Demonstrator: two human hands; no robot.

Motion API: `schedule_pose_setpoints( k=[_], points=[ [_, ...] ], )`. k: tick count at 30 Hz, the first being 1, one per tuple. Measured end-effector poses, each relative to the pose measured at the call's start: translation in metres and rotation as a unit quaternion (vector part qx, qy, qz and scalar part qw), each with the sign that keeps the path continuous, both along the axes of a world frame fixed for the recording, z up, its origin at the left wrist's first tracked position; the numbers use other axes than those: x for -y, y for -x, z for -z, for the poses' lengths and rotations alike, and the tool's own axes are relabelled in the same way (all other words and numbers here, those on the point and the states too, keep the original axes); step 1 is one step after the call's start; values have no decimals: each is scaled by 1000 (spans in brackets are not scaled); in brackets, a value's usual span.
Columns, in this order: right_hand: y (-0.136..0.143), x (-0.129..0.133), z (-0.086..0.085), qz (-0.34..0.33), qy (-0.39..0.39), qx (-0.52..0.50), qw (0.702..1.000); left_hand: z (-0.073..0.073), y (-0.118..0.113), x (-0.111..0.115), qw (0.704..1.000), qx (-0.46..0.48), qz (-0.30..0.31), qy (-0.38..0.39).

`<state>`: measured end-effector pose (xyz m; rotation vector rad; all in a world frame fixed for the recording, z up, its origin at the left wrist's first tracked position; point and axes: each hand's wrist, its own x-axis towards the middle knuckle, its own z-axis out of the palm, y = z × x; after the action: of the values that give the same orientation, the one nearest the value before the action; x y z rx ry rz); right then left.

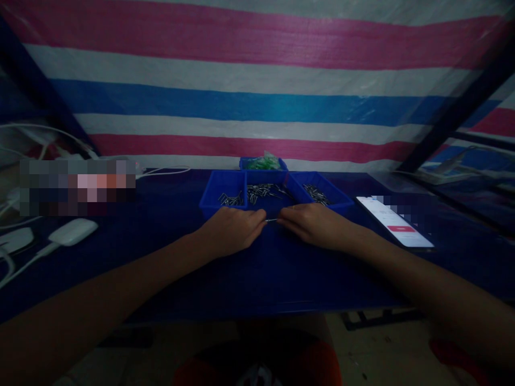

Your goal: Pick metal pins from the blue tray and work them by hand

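My left hand (pixel 237 228) and my right hand (pixel 317 222) face each other above the blue table, fingertips pinched. A thin, shiny metal rod (pixel 272 220) spans the small gap between them, one end in each hand. Its ends are hidden by my fingers, so its exact kind does not show. Just beyond my left hand is a blue bin (pixel 205 201) with thin metal pieces (pixel 230 200), some apparently bent. Behind my right hand, another blue bin (pixel 341 199) holds similar metal pieces (pixel 316 194). Between the bins lies a loose pile of slim metal pieces (pixel 261 191).
At the back, a small blue bin (pixel 242 164) holds a clear bag with green contents (pixel 263 161). A lit phone (pixel 392 222) lies right on the table (pixel 273 284). White chargers (pixel 74 231) and cables are at left. A striped sheet (pixel 257 107) hangs behind.
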<state>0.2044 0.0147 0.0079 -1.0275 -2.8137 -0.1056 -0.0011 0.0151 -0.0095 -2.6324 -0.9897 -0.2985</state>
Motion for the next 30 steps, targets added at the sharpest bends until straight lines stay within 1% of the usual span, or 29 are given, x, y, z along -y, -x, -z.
schedule_pose_setpoints(
  k=[8, 13, 19, 22, 30],
  points=[
    [-1, 0, -1, 1, 19, -1, 1000, 3, 0, 0, 1000, -12, -17, -16],
    [-1, 0, -1, 4, 15, 1, 1000, 5, 1, -2, 1000, -13, -13, -13],
    [0, 0, -1, 4, 5, 11, 1000, 1, 0, 0, 1000, -4, -2, 11],
    [-1, -1, -1, -6, 8, 17, 1000, 0, 0, 0, 1000, -10, 3, 23],
    [-2, -2, 1, -14, 10, 20, 1000, -1, 2, 0, 999, -23, 19, 33]
  ],
)
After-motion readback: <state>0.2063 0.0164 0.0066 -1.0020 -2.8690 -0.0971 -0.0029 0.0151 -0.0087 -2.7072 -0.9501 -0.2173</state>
